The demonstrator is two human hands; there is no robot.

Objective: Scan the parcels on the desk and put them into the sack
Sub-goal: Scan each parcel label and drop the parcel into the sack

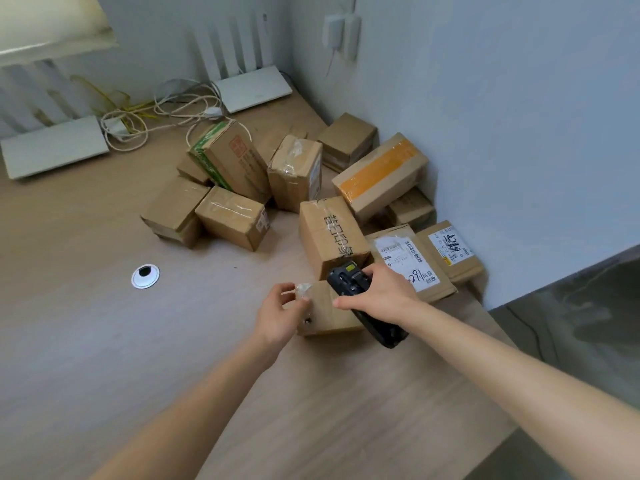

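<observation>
While both arms reach out over the wooden desk, lots of things sit on top of it. Far to the left, a flat white box lies by the wall, with a tangle of cords next to it. A small round silver hole cover is set into the desk. Behind it stands a bunch of brown boxes, and one has green tape on its side. The left hand has its fingers curled on the left end of a small brown box, pinching it near a bit of clear tape. That small box sits on the desk, close to the person. The right hand grips a black scanner just above the small box, fingers wrapped around it. More boxes are piled by the wall on the right. One has an orange stripe, and two flat ones have white labels.
</observation>
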